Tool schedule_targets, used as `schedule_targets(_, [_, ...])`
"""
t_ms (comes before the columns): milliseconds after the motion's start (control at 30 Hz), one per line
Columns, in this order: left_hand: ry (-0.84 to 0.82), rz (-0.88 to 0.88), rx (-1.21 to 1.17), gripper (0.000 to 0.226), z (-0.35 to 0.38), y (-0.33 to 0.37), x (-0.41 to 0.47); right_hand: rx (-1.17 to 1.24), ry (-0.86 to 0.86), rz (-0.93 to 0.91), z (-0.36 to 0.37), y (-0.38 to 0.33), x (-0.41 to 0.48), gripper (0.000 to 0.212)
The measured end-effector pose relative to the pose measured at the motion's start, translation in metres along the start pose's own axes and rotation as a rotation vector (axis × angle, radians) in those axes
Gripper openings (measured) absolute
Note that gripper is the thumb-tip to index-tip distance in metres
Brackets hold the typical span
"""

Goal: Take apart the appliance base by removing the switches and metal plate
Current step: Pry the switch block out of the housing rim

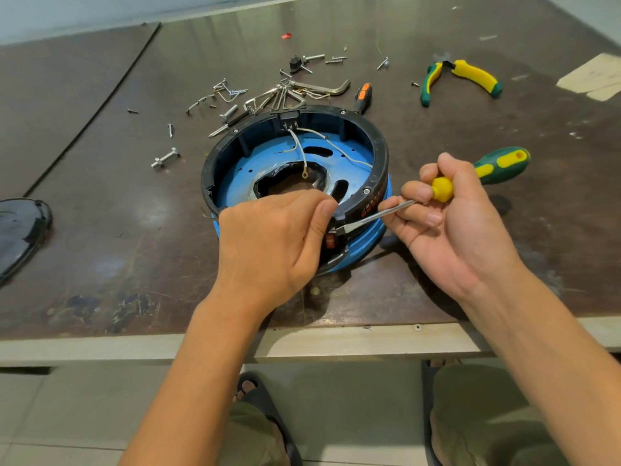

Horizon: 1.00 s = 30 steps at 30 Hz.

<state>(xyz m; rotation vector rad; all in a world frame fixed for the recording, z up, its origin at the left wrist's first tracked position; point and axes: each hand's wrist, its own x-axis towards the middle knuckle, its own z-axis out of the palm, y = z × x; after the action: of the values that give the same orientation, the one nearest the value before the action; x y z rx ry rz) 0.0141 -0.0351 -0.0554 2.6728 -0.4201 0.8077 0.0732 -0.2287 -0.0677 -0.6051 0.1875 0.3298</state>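
A round appliance base [376, 153] with a black rim and blue inner plate sits on the table, loose white wires [302, 153] lying inside it. My left hand [272, 237] grips the near rim, thumb on the black edge beside an orange switch [331, 239] set in the side. My right hand [450, 223] holds a green-and-yellow screwdriver [497, 164]. Its metal blade [373, 216] points left, the tip at the rim just above the switch.
Several loose screws and bolts [166, 158], hex keys [322, 87], an orange-handled tool [363, 95] and green-yellow pliers [470, 77] lie behind the base. A black lid-like part [20, 230] sits at the left edge. The table's front edge [134, 344] runs just below my wrists.
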Motion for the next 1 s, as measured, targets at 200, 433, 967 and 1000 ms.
schedule_targets(200, [0.003,0.002,-0.005,0.046,0.001,0.0,0.0,0.03,0.053,-0.026,-0.001,0.004,0.0,0.035])
schedule_targets(433, [0.001,0.007,0.018,0.048,0.001,-0.001,0.0,-0.125,-0.141,-0.304,0.001,0.005,-0.011,0.026])
schedule_targets(967, [0.018,0.02,0.08,0.046,0.003,0.001,-0.002,-0.023,0.007,-0.243,0.003,0.012,-0.02,0.036])
schedule_targets(1000, [0.013,0.015,0.079,0.045,0.004,0.001,-0.003,-0.038,-0.021,-0.264,0.003,0.012,-0.021,0.035])
